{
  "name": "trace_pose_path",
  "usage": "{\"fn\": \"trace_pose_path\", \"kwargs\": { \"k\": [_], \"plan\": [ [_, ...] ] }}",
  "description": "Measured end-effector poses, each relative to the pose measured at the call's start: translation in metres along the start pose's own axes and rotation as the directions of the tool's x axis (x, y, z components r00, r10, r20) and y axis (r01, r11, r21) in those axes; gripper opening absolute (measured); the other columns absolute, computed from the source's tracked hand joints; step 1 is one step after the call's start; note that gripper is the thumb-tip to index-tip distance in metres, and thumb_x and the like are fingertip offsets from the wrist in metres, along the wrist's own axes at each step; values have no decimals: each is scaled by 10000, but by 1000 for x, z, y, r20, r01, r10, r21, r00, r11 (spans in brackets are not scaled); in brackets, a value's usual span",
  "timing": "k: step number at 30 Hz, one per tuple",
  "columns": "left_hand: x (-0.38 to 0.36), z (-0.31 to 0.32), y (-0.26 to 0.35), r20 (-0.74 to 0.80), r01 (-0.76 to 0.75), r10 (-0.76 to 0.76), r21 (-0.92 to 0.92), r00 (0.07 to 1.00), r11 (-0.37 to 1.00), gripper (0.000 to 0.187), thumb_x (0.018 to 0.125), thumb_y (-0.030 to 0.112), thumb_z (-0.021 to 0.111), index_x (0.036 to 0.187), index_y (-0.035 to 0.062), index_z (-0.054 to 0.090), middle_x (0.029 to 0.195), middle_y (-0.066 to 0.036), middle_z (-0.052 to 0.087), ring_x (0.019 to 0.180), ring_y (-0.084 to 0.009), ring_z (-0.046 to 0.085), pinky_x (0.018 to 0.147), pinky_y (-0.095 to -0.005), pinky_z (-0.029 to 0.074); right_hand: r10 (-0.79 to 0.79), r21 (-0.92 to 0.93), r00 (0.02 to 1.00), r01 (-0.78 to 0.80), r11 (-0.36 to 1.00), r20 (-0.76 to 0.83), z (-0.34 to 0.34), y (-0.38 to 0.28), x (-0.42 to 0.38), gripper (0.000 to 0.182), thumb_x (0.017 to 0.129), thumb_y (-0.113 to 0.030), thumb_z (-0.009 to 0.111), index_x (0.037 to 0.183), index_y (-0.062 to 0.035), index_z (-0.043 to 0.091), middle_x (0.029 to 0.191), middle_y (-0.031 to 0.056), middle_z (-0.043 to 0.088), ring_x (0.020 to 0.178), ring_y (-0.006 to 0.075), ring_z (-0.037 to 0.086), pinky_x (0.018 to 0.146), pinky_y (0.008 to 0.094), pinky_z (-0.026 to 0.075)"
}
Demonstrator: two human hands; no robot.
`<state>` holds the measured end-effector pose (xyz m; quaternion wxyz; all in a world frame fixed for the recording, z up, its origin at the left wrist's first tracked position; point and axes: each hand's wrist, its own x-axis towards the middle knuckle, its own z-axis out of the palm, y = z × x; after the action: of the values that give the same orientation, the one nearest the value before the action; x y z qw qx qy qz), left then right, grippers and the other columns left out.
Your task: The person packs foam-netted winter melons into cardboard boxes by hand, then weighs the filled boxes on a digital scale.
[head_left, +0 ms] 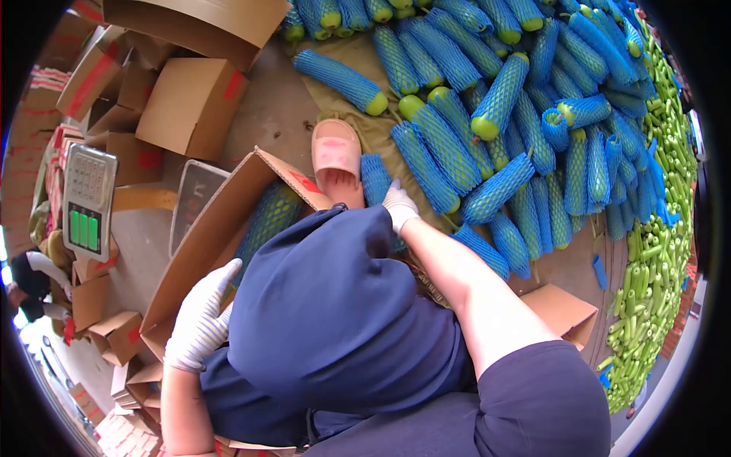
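My left hand (201, 318), in a white striped glove, is at the near side of an open cardboard box (213, 217), its fingers stretched and thumb apart. Inside that box lies a green gourd in blue netting (268, 221), partly hidden by my clothed knee. My right hand (399, 207), gloved too, is closed against another blue-netted gourd (374, 180) beside my pink slipper (336, 148). My knee covers part of this gourd, and the grip is only partly visible.
Many netted gourds (445, 141) are piled ahead and right, with bare green ones (647, 305) beyond. Cardboard boxes (186, 107) and a scale display (89, 202) stand on the left. Another box (556, 312) is near my right elbow. Another person (34, 282) is at far left.
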<state>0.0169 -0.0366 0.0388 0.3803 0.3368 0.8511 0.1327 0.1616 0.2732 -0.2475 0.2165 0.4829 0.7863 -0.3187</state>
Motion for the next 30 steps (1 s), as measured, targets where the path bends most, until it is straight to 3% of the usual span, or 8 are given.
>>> {"fn": "trace_pose_path", "kwargs": {
  "k": [4, 6, 9, 13, 17, 21, 23, 30],
  "plan": [
    [-12, 5, -5, -194, -19, -14, -165, 981, 986, 509, 885, 175, 657, 1356, 31, 533, 1276, -177, 606, 1206, -316, 568, 1054, -372, 413, -303, 822, 937, 32, 569, 173, -33, 42, 6, 593, 706, -154, 758, 1228, -24, 508, 1040, 120, 656, 863, 228, 643, 852, 367, 522],
    [-16, 5, -9, -249, -2, -97, -372, 964, 928, 514, 893, 165, 653, 1363, 3, 522, 1272, -159, 614, 1216, -261, 567, 1057, -350, 401, -354, 958, 907, -143, 248, 227, -75, 53, -15, 370, 750, -101, 704, 1102, -45, 605, 992, 85, 674, 883, 223, 651, 896, 378, 515],
    [-9, -5, -6, -347, -140, -103, -607, 932, 782, 621, 896, 197, 666, 1448, 28, 437, 1322, -153, 582, 1243, -247, 543, 1084, -367, 376, -435, 978, 891, -187, -93, 129, -126, 52, -31, 573, 728, -235, 781, 1220, -21, 582, 1144, 124, 667, 1012, 271, 653, 981, 434, 508],
    [15, -20, 20, -602, -440, 65, -501, 796, 745, 885, 834, 244, 753, 1544, 75, 251, 1435, -176, 476, 1339, -271, 455, 1132, -394, 317, -591, 909, 708, 400, -117, -387, -202, -80, -104, 651, 732, -353, 788, 1236, -18, 550, 1045, 92, 657, 963, 223, 650, 907, 382, 533],
    [31, -38, 43, -771, -654, 321, -159, 550, 740, 1187, 675, 261, 892, 1567, 97, 128, 1461, -190, 432, 1358, -288, 422, 1128, -406, 329, -898, 945, 425, 325, 36, -112, -217, -188, -180, 475, 736, -86, 780, 1168, -69, 584, 961, 35, 637, 865, 131, 611, 791, 299, 509],
    [11, -54, 28, -591, -500, -12, -692, 807, 520, 1120, 585, 143, 927, 1491, 75, 272, 1336, -93, 527, 1227, -213, 520, 1060, -381, 425, -990, 916, 59, 390, -94, -126, -168, -255, -199, 729, 821, -108, 736, 1447, -35, 370, 1205, 96, 597, 1056, 165, 583, 947, 312, 468],
    [-4, -56, -9, -497, -374, -89, -749, 863, 547, 1084, 607, 157, 922, 1485, 76, 292, 1332, -84, 524, 1235, -214, 512, 1066, -381, 418, -966, 739, 206, 674, 27, -154, -178, -241, -182, 832, 810, -209, 738, 1492, -19, 301, 1315, 176, 518, 1211, 232, 515, 1000, 341, 433],
    [-54, -34, -113, -128, 96, -125, -214, 984, 972, 910, 582, 198, 812, 1389, 14, 435, 1306, -196, 534, 1240, -339, 512, 1109, -381, 363, -637, 766, 749, 514, 386, -181, -165, -82, -78, 588, 925, -234, 658, 1394, 55, 451, 1288, 152, 586, 1151, 216, 586, 1037, 335, 417]
  ]
}}
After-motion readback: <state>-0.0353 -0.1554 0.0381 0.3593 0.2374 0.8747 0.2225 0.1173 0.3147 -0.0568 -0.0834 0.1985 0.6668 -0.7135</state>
